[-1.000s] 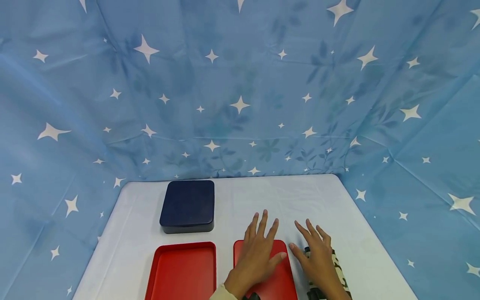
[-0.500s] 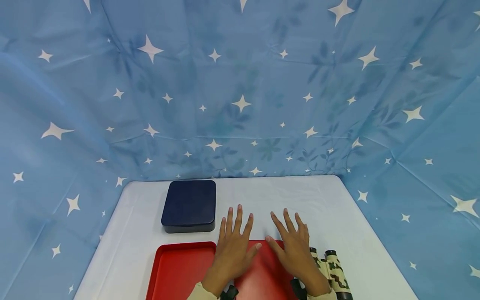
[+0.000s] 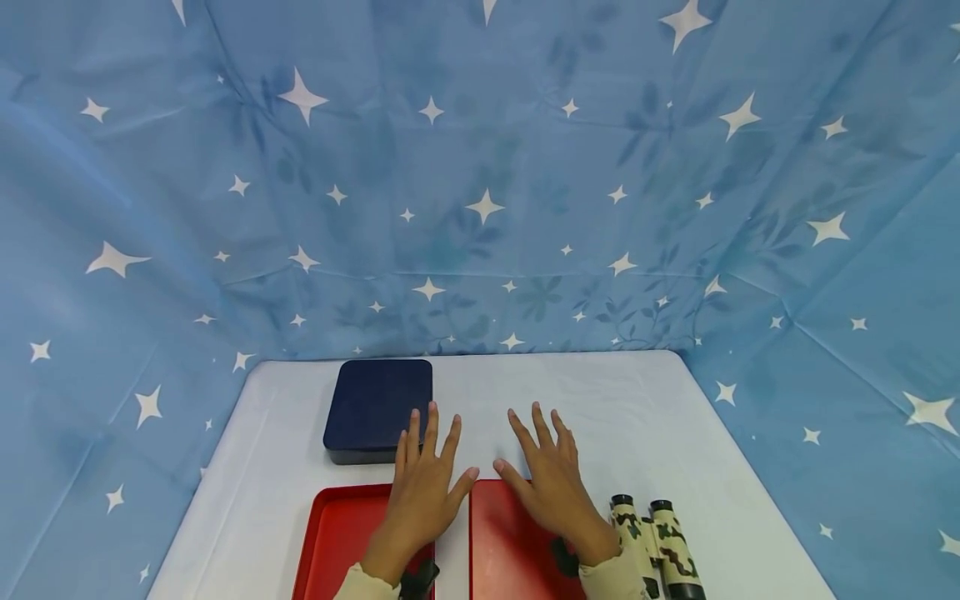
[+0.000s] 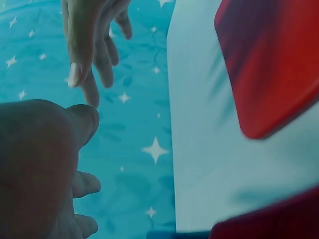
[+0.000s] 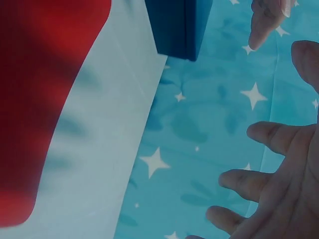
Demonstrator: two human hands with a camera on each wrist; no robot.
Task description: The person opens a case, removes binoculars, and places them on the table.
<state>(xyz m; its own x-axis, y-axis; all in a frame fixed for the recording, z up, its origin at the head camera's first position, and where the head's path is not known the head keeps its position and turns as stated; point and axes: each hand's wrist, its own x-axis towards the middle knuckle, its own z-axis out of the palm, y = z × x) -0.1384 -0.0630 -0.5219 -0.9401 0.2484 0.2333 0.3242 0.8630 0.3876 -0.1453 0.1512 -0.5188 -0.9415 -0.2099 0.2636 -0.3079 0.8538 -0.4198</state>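
Note:
In the head view my left hand (image 3: 422, 498) hovers over the left red tray (image 3: 341, 533), fingers spread and holding nothing; its fingertips overlap the near edge of the dark blue box (image 3: 381, 408). My right hand (image 3: 553, 492) is above the right red tray (image 3: 501, 546), fingers spread too, with nothing in it. The two thumbs point towards each other, a small gap apart. Right of the right tray lies a pair of camouflage binoculars (image 3: 656, 546), close to my right wrist. The left wrist view shows my left hand (image 4: 37, 164) above the table.
A white cloth covers the table (image 3: 735, 500). Behind it and along both sides hangs a blue curtain (image 3: 480, 167) with white stars. The box stands behind the left tray. Dark straps sit at both wrists.
Both hands have moved left, the left from over the right tray to over the left one, the right from over the binoculars to over the right tray. The binoculars have come into fuller view.

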